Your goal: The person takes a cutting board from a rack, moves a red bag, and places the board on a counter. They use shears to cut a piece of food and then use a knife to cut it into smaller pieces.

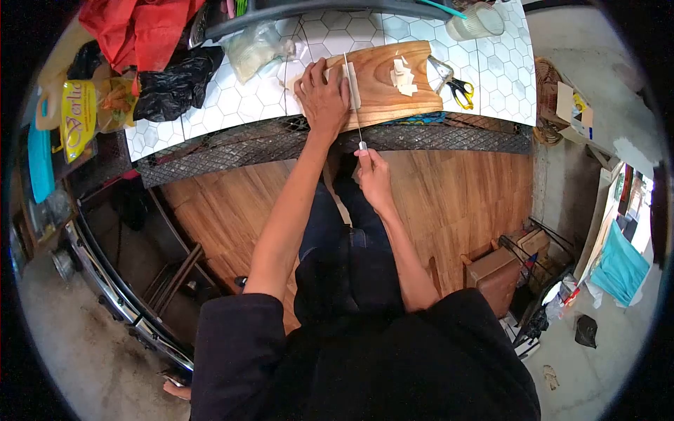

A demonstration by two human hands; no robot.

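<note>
Black sleeves (239, 351) at bottom of frame; upper centre, left hand (323, 95) spread flat, pinning pale food (292, 84) against cutting board (386, 95) for steadiness; right hand (372, 175) fisted round knife (356, 112) handle, blade alongside those fingers.

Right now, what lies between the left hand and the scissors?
In the head view: the knife beside the left hand, then the board with a pile of pale cut pieces, before the scissors.

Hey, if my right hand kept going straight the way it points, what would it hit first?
Probably the counter's mesh front edge, just ahead of the right hand on the knife; if it rides higher, the cutting board.
</note>
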